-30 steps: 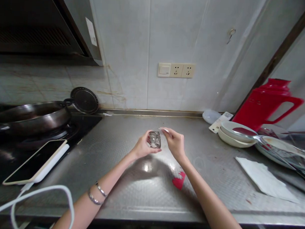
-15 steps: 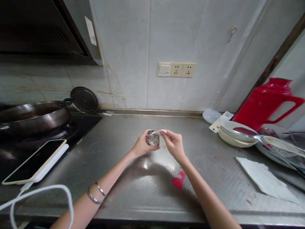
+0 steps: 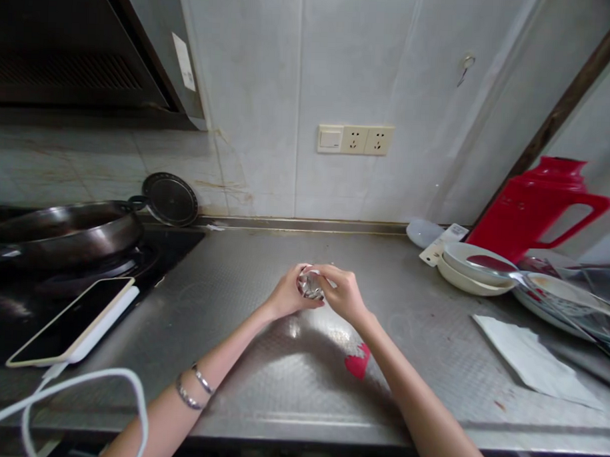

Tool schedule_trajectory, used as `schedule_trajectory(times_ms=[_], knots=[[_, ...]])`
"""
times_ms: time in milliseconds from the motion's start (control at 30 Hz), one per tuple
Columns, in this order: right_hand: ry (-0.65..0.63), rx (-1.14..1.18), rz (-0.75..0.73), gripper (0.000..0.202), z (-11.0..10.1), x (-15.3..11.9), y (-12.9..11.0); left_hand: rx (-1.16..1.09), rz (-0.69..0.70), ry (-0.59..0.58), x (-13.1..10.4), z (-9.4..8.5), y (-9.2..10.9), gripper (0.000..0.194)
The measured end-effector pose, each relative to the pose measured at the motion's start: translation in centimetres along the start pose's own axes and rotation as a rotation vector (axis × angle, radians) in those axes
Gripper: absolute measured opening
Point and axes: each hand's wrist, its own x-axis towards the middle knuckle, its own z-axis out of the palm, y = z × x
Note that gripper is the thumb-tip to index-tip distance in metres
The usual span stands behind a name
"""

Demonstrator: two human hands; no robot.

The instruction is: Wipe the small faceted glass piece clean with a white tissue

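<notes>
In the head view, a small clear glass jar (image 3: 311,286) is held above the brushed-metal countertop (image 3: 259,393) by the left hand (image 3: 289,294), its fingers curled partly open around the side. The right hand (image 3: 343,294) is brought up to the jar's opening; its thumb and fingertips are pinched together on a small white piece (image 3: 313,271), the shape of which cannot be made out. Two silver bangles (image 3: 192,390) are worn on the left forearm. A torn red patch (image 3: 358,362) is seen on the countertop, near the right forearm. To the right, a folded white paper towel (image 3: 535,362) is laid flat, with stacked pale bowls (image 3: 476,278) and a red plastic thermos jug (image 3: 533,206) behind it. To the left, a white-edged phone (image 3: 74,322) is rested by a wide metal pan (image 3: 67,233).
</notes>
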Motion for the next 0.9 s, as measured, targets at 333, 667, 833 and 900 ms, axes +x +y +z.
schedule_trajectory(times_ms=[333,667,833,900], knots=[[0.155,0.118,0.209,0.025,-0.1,0.2,0.4,-0.271,-0.234,-0.081,-0.4,0.3,1.1,0.061],[-0.02,0.094,-0.034,0.028,-0.1,0.0,-0.7,-0.326,-0.319,-0.002,-0.1,0.4,1.6,0.059],[-0.058,0.079,-0.081,0.03,-0.1,0.0,-1.0,-0.382,-0.336,0.041,-0.1,0.4,1.2,0.058],[-0.077,0.08,-0.079,0.03,-0.1,0.0,-1.3,-0.401,-0.345,0.06,0.0,0.3,1.1,0.056]])
